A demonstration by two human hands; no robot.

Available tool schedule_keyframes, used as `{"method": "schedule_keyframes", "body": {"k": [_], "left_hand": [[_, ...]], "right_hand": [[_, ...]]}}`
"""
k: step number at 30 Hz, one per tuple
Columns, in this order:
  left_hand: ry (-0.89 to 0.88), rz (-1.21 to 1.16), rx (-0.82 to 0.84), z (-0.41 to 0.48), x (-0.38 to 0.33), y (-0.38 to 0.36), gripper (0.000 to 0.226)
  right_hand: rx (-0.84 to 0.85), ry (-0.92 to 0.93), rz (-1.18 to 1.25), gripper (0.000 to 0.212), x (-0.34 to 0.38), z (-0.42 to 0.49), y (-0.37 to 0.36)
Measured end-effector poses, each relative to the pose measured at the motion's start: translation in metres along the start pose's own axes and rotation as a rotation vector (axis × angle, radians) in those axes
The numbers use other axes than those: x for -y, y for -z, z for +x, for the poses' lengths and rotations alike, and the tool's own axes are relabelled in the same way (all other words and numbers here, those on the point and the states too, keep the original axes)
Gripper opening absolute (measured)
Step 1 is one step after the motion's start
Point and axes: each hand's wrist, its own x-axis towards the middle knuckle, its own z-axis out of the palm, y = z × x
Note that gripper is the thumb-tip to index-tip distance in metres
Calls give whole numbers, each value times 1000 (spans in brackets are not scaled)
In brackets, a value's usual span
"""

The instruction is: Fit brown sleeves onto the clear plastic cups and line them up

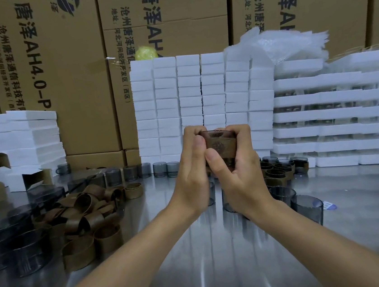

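Cup [218, 137] with brown sleeve [223, 147] is gripped between my left hand [191, 166] and right hand [236, 166], above steel table [221, 269]; cardboard boxes [56, 64] far behind.

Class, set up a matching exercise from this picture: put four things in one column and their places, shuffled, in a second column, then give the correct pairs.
Things
1. Clear plastic cup wearing a brown paper sleeve
2. Heap of loose brown paper sleeves
3. Yellow round ball
4. Tall stack of small white boxes

Places
A. On top of the white boxes
B. On the steel table, left side
C. Held between left hand and right hand
D. Behind the hands, in front of the cardboard cartons

Pairs: 1-C, 2-B, 3-A, 4-D
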Motion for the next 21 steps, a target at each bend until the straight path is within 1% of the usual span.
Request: {"method": "schedule_keyframes", "body": {"k": [2, 5, 8, 10, 12, 13, 15, 17, 19, 21], "left_hand": [[47, 70, 23, 2, 6, 5, 28], [140, 245, 81, 6, 24, 15, 36], [193, 470, 173, 7, 44, 29, 44], [213, 695, 255, 3, 54, 39, 48], [223, 924, 342, -3, 62, 47, 48], [225, 992, 376, -6, 65, 49, 46], [239, 1055, 421, -8, 67, 51, 43], [257, 1072, 445, -8, 68, 52, 38], [259, 1080, 452, -8, 68, 52, 33], [256, 1080, 453, -8, 69, 52, 31]], "right_hand": [[75, -68, -39, 30, -9, 4, 6], [207, -151, -169, 40, -28, 7, 17], [290, -213, -278, 37, -48, 8, 30], [266, -241, -414, 36, -60, 11, 45], [186, -294, -530, 37, -69, 16, 62], [139, -328, -573, 36, -74, 18, 71], [55, -405, -667, 36, -85, 23, 91], [-1, -532, -769, 36, -99, 25, 115], [-2, -701, -859, 39, -115, 22, 141], [37, -851, -916, 41, -129, 15, 163]]}}
